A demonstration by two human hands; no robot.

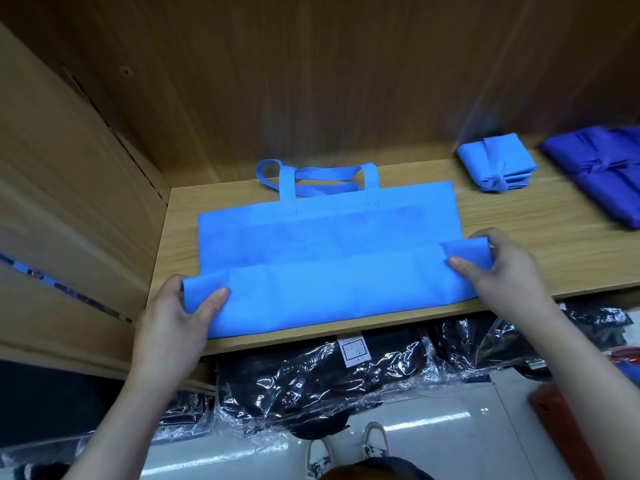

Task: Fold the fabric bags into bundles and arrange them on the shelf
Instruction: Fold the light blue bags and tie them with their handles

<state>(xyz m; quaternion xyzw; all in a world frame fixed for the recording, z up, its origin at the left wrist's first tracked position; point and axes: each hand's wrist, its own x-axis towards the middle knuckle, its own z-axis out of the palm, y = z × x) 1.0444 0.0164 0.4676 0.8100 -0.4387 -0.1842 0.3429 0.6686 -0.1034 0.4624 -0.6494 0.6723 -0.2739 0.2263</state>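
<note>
One light bundle (495,164) and a dark bundle (602,171) already sit far right on the shelf (554,244). This bag (325,244) is only on its first fold. It lies flat mid-shelf, handles far. Your left grip (183,313) and right grip (498,268) each pinch a near corner, lifted and curled over.

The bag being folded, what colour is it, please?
Light blue bag, clearest in the head view.

white tag (354,348), print too small to read
</note>
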